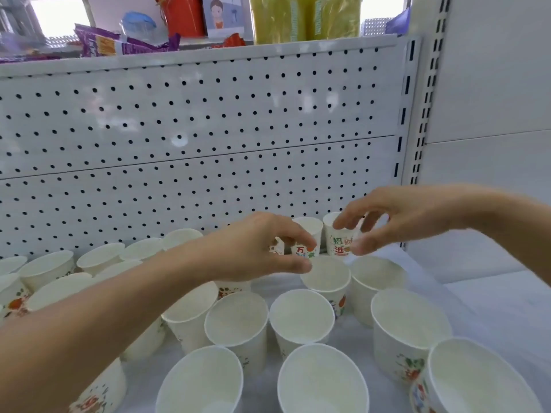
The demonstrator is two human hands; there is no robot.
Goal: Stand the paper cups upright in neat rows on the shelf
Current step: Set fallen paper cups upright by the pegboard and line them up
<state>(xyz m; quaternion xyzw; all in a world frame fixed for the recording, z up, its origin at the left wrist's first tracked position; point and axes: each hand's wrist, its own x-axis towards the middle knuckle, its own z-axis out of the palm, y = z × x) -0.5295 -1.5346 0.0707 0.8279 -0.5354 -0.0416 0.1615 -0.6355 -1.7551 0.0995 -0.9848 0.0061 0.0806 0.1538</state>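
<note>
The front cups stand mouth-up in loose, uneven rows on the shelf, so the work sits at the back, against the pegboard. The left hand and right hand are slightly apart, each pinching a cup: the right holds the end cup, the left the next cup just beside it. That grip, I judge, lets the pair be nudged square into the back row without tipping.

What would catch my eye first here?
Two bare hands meet at the back: the right hand grips a printed cup, the left hand grips the neighbouring cup. Upright white paper cups crowd the shelf in front, under a white pegboard.
</note>
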